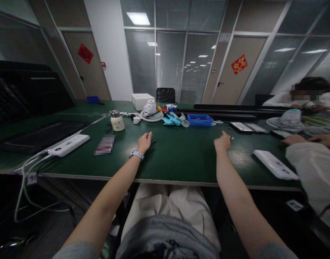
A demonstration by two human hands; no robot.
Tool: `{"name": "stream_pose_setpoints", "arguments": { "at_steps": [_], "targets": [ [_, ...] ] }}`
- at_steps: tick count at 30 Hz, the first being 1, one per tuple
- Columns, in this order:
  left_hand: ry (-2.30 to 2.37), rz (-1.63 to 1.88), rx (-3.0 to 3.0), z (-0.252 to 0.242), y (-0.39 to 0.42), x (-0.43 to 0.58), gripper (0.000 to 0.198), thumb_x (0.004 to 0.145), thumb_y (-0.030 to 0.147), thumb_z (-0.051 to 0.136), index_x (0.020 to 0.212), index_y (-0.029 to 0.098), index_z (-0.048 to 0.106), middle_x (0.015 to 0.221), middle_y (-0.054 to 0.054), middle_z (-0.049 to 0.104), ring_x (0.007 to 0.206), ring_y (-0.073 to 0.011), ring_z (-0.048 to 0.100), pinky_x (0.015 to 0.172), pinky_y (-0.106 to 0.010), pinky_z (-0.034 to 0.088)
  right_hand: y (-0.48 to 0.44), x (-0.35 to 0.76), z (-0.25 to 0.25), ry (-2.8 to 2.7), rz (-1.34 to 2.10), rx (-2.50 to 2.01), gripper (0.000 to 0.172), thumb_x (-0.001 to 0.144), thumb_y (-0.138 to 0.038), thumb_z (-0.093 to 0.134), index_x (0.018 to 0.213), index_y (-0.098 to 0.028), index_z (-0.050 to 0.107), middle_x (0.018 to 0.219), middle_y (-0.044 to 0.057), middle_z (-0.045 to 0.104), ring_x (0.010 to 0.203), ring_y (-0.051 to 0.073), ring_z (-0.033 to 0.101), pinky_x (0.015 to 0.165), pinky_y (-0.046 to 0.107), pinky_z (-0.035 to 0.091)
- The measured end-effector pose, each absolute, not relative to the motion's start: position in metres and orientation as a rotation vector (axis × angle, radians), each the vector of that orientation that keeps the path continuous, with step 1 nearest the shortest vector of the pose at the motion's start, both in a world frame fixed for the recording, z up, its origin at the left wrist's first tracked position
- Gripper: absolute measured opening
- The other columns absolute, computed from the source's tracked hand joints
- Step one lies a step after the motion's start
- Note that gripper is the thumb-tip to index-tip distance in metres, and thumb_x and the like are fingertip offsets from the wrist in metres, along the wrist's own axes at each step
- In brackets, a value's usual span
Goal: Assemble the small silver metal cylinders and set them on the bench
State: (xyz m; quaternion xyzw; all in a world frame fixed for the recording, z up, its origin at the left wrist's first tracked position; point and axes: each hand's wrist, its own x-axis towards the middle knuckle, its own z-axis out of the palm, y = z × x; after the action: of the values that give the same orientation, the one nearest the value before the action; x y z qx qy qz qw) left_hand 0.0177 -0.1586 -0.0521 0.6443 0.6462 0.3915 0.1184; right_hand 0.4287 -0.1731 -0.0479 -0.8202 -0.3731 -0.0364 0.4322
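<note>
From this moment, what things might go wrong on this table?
The small shiny item seemingly held in the right hand, too small to identify, might slip and get lost on the dark green table. If the left hand sweeps wide, it could tip the upright cream jar beyond it.

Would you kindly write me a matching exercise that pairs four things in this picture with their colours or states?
1. Left hand
2. Tray
3. Flask
4. Blades

A. Mostly light blue, petal-shaped
B. Watch at its wrist
C. Deep blue, open-topped
D. Cream-coloured, with a shiny lid

Pairs: 1-B, 2-C, 3-D, 4-A.
</note>
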Motion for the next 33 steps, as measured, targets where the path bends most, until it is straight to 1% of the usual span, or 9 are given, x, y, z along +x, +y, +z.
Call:
{"name": "stream_pose_setpoints", "arguments": {
  "at_steps": [6,9,12,15,17,22,28,30,33],
  "targets": [
    [1.863,1.177,1.888,-0.056,-0.155,0.017,0.047,0.097,0.049,0.032,0.1,0.018,0.068,0.096,-0.01,0.072,0.089,-0.0221,0.065,0.074,-0.028,0.043,-0.188,0.402,-0.027,-0.944,-0.24,-1.99,0.059,0.081,-0.02,0.055,0.138,-0.023,0.043,0.144,0.016,0.037,0.11,0.027,0.058,0.089,0.041,0.048],
    [1.867,1.199,1.873,-0.058,-0.152,0.016,0.048,0.096,0.05,0.032,0.099,0.019,0.068,0.095,-0.01,0.072,0.089,-0.0224,0.064,0.073,-0.028,0.043,-0.195,0.351,-0.01,-1.195,-0.322,-1.769,0.049,0.088,-0.031,0.05,0.136,-0.023,0.045,0.14,0.014,0.04,0.112,0.027,0.056,0.086,0.037,0.047],
    [1.882,1.218,1.848,-0.058,-0.151,0.016,0.047,0.096,0.05,0.033,0.1,0.019,0.067,0.094,-0.01,0.072,0.088,-0.0223,0.064,0.074,-0.028,0.043,-0.191,0.279,-0.013,-1.709,-0.112,-1.482,0.038,0.092,-0.044,0.047,0.123,-0.027,0.06,0.12,0.009,0.057,0.103,0.023,0.059,0.084,0.032,0.046],
    [1.877,1.256,1.817,-0.058,-0.153,0.015,0.045,0.096,0.05,0.034,0.1,0.018,0.066,0.097,-0.01,0.072,0.089,-0.0217,0.064,0.076,-0.028,0.043,-0.178,0.217,-0.031,-2.063,0.249,-1.419,0.045,0.083,-0.057,0.059,0.116,-0.028,0.068,0.091,0.005,0.067,0.085,0.021,0.061,0.076,0.029,0.046],
    [1.861,1.288,1.799,-0.058,-0.154,0.014,0.044,0.096,0.049,0.035,0.099,0.018,0.066,0.098,-0.011,0.071,0.09,-0.0214,0.064,0.077,-0.028,0.043,-0.168,0.19,-0.042,-2.118,0.376,-1.48,0.049,0.077,-0.061,0.064,0.113,-0.03,0.07,0.084,0.004,0.068,0.081,0.021,0.062,0.072,0.029,0.046],
    [1.84,1.3,1.79,-0.059,-0.152,0.014,0.043,0.095,0.049,0.036,0.097,0.018,0.066,0.097,-0.011,0.071,0.089,-0.0218,0.065,0.076,-0.029,0.044,-0.155,0.166,-0.051,-2.03,0.387,-1.606,0.037,0.076,-0.058,0.066,0.102,-0.034,0.075,0.087,0.003,0.071,0.082,0.022,0.063,0.07,0.03,0.045],
    [1.849,1.287,1.81,-0.059,-0.152,0.015,0.042,0.096,0.047,0.036,0.097,0.017,0.066,0.098,-0.011,0.072,0.089,-0.0208,0.065,0.076,-0.028,0.044,-0.163,0.173,-0.045,-2.032,0.348,-1.506,0.028,0.084,-0.049,0.061,0.096,-0.029,0.075,0.085,0.004,0.067,0.077,0.019,0.059,0.068,0.029,0.042],
    [1.859,1.272,1.812,-0.058,-0.154,0.015,0.041,0.096,0.045,0.037,0.097,0.017,0.067,0.098,-0.01,0.072,0.088,-0.0204,0.065,0.075,-0.028,0.044,-0.167,0.198,-0.033,-2.01,0.198,-1.455,0.029,0.088,-0.047,0.056,0.098,-0.027,0.074,0.087,0.005,0.066,0.078,0.019,0.058,0.072,0.03,0.042],
    [1.871,1.249,1.817,-0.056,-0.155,0.016,0.038,0.096,0.042,0.038,0.097,0.017,0.067,0.098,-0.01,0.072,0.088,-0.0205,0.065,0.075,-0.027,0.044,-0.173,0.266,-0.012,-1.856,-0.223,-1.473,0.03,0.091,-0.042,0.051,0.101,-0.025,0.073,0.095,0.008,0.064,0.096,0.024,0.053,0.087,0.04,0.037]
  ]
}}
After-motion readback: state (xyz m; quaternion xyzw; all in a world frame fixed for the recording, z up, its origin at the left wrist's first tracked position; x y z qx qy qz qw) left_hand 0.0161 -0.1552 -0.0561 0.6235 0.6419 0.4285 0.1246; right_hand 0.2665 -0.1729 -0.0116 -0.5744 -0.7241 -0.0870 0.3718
